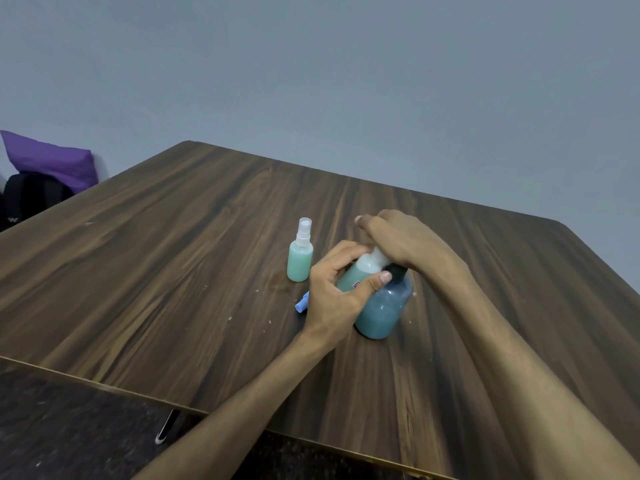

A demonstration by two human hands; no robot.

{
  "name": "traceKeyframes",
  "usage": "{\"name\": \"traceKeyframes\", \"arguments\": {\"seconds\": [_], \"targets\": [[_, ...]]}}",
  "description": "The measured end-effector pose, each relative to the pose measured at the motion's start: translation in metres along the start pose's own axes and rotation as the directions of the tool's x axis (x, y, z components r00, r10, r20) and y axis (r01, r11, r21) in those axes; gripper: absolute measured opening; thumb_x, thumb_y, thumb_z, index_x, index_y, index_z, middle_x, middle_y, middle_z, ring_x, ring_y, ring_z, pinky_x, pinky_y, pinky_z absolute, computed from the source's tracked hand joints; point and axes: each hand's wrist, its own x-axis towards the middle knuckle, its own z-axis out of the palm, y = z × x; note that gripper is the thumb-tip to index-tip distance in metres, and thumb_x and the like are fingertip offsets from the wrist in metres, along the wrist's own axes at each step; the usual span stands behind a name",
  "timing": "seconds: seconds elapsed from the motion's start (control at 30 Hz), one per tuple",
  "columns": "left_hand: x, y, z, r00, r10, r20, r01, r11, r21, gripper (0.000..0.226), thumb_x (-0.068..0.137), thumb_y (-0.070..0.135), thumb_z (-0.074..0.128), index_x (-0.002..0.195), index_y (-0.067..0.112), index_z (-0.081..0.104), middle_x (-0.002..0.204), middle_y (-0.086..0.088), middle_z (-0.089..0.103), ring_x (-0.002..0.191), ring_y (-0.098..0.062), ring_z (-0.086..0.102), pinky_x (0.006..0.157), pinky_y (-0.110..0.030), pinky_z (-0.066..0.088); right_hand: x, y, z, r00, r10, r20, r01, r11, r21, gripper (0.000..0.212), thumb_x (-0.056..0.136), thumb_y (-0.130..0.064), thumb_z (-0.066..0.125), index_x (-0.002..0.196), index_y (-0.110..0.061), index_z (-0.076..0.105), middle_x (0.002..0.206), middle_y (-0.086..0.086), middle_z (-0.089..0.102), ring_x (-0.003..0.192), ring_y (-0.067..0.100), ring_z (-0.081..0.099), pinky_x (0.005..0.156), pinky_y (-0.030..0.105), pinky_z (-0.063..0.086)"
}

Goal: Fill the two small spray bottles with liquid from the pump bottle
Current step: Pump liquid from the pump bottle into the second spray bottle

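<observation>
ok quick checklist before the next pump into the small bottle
1. Left hand grips the second spray bottle, tilted: ok.
2. Right hand on the pump bottle head: ok.
3. Nozzle lined up with the bottle's mouth: cannot tell, hidden under the right hand.
4. Pump bottle upright on the table: ok.
5. First spray bottle filled, sprayer on, standing clear: ok.
6. Blue cap lying beside the left hand: ok.

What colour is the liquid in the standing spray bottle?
Pale mint green, seen in the head view: spray bottle.
</observation>
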Motion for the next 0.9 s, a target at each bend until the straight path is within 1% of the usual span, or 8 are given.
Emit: {"name": "traceKeyframes", "arguments": {"seconds": [0.07,0.2,0.33,0.4,0.5,0.63,0.8,0.9], "targets": [[0.0006,-0.001,-0.0008,1.0,-0.001,-0.001,0.001,1.0,-0.001,0.019,0.083,0.003,0.082,0.098,0.01,0.073,0.095,0.004,0.069,0.093,-0.012,0.067,0.085,-0.026,0.052,-0.0006,-0.0004,0.0007,1.0,0.004,0.009,-0.004,1.0,-0.016,0.038,0.1,-0.05,0.042,0.091,-0.019,0.063,0.093,0.002,0.067,0.088,0.024,0.063,0.083,0.045,0.047],[-0.0002,-0.0021,-0.0009,1.0,0.017,-0.011,-0.017,1.0,0.0,0.019,0.083,0.005,0.082,0.1,0.009,0.074,0.098,0.002,0.071,0.096,-0.017,0.069,0.088,-0.028,0.053,-0.001,-0.0007,-0.0056,0.999,-0.028,-0.042,0.028,0.999,0.016,0.044,0.102,-0.053,0.042,0.092,-0.016,0.063,0.09,-0.001,0.066,0.085,0.02,0.061,0.08,0.044,0.045],[0.0011,-0.0038,-0.0002,1.0,0.006,-0.016,-0.006,1.0,-0.008,0.019,0.082,0.003,0.082,0.099,0.005,0.074,0.097,-0.001,0.071,0.094,-0.017,0.068,0.087,-0.03,0.054,0.0035,0.0026,0.0028,1.0,0.0,0.006,0.0,0.999,-0.037,0.038,0.098,-0.05,0.041,0.091,-0.02,0.063,0.099,0.003,0.068,0.086,0.021,0.061,0.081,0.045,0.047],[0.0008,-0.0023,-0.001,1.0,0.0,-0.01,0.0,1.0,-0.005,0.019,0.082,0.004,0.082,0.099,0.006,0.074,0.096,-0.002,0.071,0.093,-0.017,0.068,0.086,-0.03,0.054,0.0015,-0.0009,0.0023,1.0,-0.004,0.009,0.005,0.999,-0.038,0.039,0.1,-0.052,0.042,0.09,-0.02,0.062,0.095,0.001,0.067,0.088,0.023,0.062,0.083,0.045,0.047],[-0.0002,-0.0025,-0.0018,1.0,0.018,-0.015,-0.018,1.0,-0.014,0.019,0.083,0.007,0.082,0.1,0.007,0.074,0.096,-0.003,0.072,0.094,-0.019,0.069,0.087,-0.03,0.054,0.0003,-0.0017,-0.0031,0.998,-0.043,-0.049,0.043,0.999,0.009,0.045,0.102,-0.055,0.042,0.088,-0.017,0.062,0.087,0.001,0.067,0.086,0.023,0.063,0.08,0.044,0.045],[0.0013,-0.0027,-0.0008,1.0,-0.007,-0.019,0.007,1.0,-0.009,0.02,0.082,0.004,0.082,0.1,0.006,0.074,0.097,-0.001,0.071,0.095,-0.018,0.069,0.086,-0.032,0.054,0.004,0.0032,0.0038,1.0,-0.012,0.004,0.012,0.999,-0.034,0.041,0.101,-0.052,0.041,0.09,-0.019,0.063,0.097,0.003,0.067,0.089,0.023,0.063,0.083,0.046,0.047],[-0.0002,-0.0035,-0.0023,1.0,0.004,-0.021,-0.004,1.0,-0.004,0.02,0.083,0.005,0.082,0.101,0.006,0.075,0.099,-0.003,0.072,0.097,-0.021,0.069,0.088,-0.032,0.055,0.0044,0.0026,-0.001,0.999,-0.023,-0.036,0.024,1.0,0.014,0.048,0.101,-0.057,0.04,0.088,-0.017,0.063,0.093,0.002,0.067,0.087,0.023,0.062,0.079,0.045,0.045],[0.0002,-0.0038,-0.0012,1.0,-0.01,-0.026,0.009,1.0,-0.003,0.02,0.082,0.005,0.082,0.101,0.003,0.074,0.099,-0.001,0.072,0.097,-0.018,0.069,0.088,-0.03,0.054,0.0061,0.0048,0.0036,1.0,-0.011,0.007,0.011,1.0,-0.015,0.041,0.098,-0.051,0.041,0.089,-0.019,0.064,0.097,0.004,0.068,0.088,0.024,0.064,0.084,0.047,0.05]]}}
